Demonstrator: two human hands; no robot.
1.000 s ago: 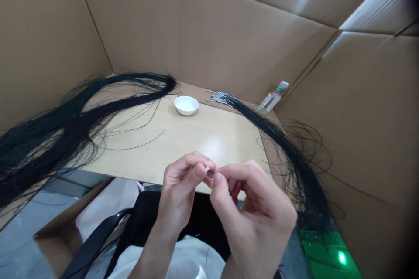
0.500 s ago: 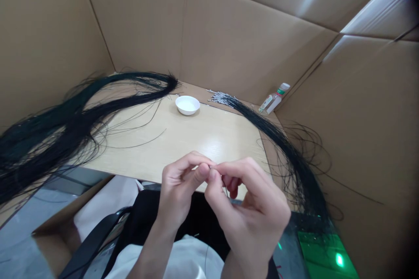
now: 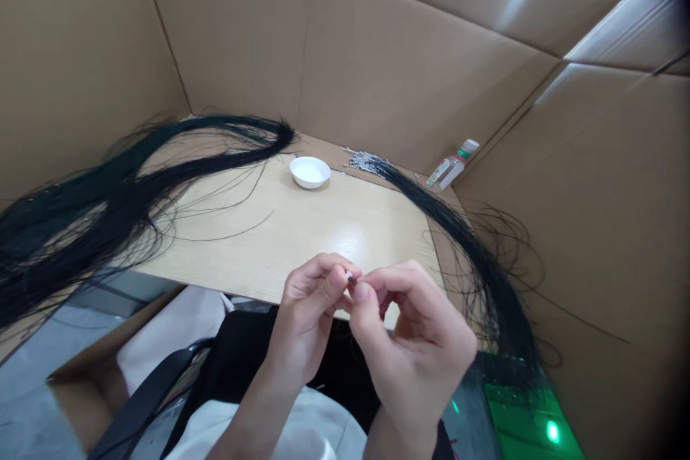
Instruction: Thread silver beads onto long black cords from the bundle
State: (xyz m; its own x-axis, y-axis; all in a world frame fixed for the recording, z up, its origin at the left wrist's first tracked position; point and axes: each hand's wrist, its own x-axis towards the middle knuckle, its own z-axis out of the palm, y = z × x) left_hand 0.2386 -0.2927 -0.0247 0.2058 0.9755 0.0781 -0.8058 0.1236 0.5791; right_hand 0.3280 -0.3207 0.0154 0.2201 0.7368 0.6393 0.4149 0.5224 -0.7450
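1. Two bare hands meet above the near edge of the pale tabletop (image 3: 302, 223), their fingertips close together.
2. Left hand (image 3: 305, 313): thumb and forefinger pinch a tiny white piece (image 3: 349, 276), which peeks out between their tips; its exact shape is too small to tell.
3. Right hand (image 3: 417, 334): thumb and forefinger grip a short dark strand end (image 3: 353, 281) right at the white piece. Whether the strand passes into the piece or only touches it, I cannot tell. The other right fingers curl in toward the palm.
4. Along the right side of the tabletop runs a bundle of black strands (image 3: 442, 208), its far end spread into a cluster of whitish tips (image 3: 367, 163) near the back cardboard wall (image 3: 404, 50).
5. A larger, looped bundle of black strands (image 3: 113, 215) lies on the left, with loose threads straying over the tabletop.
6. Between the two bundles, toward the back, stands a small white bowl (image 3: 311, 183).
7. A clear bottle with a white cap (image 3: 450, 167) leans in the far right corner.
8. At lower right, a shiny green surface (image 3: 520, 420) catches a bright spot of light.
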